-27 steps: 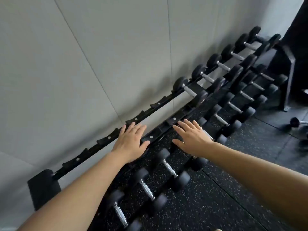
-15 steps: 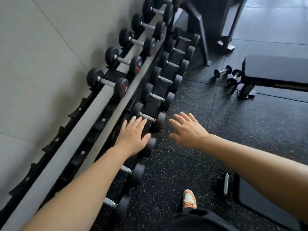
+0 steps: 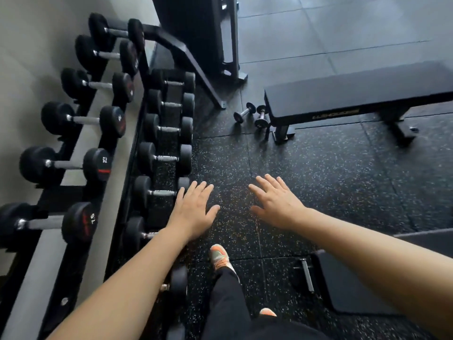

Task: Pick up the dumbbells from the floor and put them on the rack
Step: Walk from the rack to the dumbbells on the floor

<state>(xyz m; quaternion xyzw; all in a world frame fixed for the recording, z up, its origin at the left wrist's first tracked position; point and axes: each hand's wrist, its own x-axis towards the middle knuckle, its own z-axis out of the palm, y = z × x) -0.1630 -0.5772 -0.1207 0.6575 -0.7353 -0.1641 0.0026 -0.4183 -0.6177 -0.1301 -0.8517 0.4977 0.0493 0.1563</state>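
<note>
We hold the left hand (image 3: 193, 213) and right hand (image 3: 277, 204) flat, fingers spread, empty, above the floor (image 3: 331, 173). Two small dumbbells (image 3: 252, 114) lie beside the bench (image 3: 355, 94); the rack (image 3: 127, 133) stands left.

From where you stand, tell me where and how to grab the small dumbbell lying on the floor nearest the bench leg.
Take the small dumbbell by its bare metal handle, between the two round heads. It lies flat on the floor, tight against the bench, so come from above with an overhand grip and curl the fingers under the bar. Both the left hand and the right hand are open and empty.
</note>
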